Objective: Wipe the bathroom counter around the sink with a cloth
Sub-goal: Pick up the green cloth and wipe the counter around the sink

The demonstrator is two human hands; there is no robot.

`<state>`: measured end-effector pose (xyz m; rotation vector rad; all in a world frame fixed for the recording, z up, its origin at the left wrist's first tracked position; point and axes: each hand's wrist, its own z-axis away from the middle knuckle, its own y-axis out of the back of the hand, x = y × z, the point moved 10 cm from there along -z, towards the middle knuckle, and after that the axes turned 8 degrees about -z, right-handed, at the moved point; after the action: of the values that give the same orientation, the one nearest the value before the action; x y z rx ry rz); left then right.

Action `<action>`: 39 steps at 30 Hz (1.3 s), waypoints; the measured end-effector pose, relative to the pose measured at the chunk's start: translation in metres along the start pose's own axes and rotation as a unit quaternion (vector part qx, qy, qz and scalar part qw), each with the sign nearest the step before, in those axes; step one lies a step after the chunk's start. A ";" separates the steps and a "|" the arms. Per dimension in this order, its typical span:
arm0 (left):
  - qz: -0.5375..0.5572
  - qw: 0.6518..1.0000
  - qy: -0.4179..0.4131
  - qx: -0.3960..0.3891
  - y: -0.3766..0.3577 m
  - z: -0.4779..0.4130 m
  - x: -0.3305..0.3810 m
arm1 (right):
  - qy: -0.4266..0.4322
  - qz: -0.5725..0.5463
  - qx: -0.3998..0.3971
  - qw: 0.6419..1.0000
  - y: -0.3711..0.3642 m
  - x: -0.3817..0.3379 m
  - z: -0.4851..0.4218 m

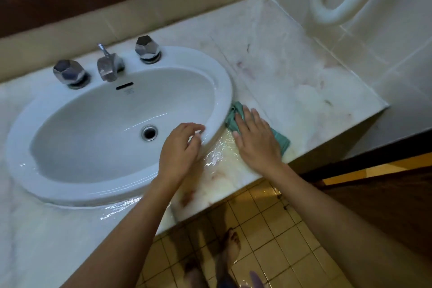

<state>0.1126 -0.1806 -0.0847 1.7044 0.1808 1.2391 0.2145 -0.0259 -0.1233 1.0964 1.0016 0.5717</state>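
Observation:
A green cloth (pixel 279 139) lies flat on the wet marble counter (pixel 292 72), tucked against the right side of the white oval sink (pixel 224 91). My right hand (pixel 256 140) presses on the cloth with its fingers spread and straight, covering most of it. My left hand (pixel 181 147) rests on the sink's front right rim with loosely bent fingers and holds nothing. A puddle of water glistens on the counter between my two hands.
A chrome tap (pixel 108 65) and two faceted chrome knobs (pixel 70 73) (pixel 147 48) stand behind the basin. A tiled wall with a white pipe (pixel 332 7) bounds the counter on the right. The counter's front edge drops to a wet yellow tiled floor (pixel 264 229), where my feet stand.

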 end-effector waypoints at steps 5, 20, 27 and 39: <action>-0.096 0.989 0.018 0.110 0.058 0.058 -0.042 | 0.012 0.008 -0.005 1.000 -0.026 -0.041 0.052; -0.126 0.908 0.229 0.326 0.211 0.252 -0.247 | 0.150 -0.012 -0.042 0.988 -0.081 -0.160 0.124; -0.180 0.887 0.327 0.272 0.246 0.260 -0.319 | 0.220 0.037 -0.070 0.972 -0.096 -0.188 0.126; -0.158 0.886 0.344 0.268 0.244 0.260 -0.329 | 0.379 0.095 -0.071 0.918 -0.158 -0.346 0.095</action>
<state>0.0677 -0.6628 -0.1088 1.5023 1.2808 1.5803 0.1243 -0.4076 -0.1278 0.8459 1.4937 1.2688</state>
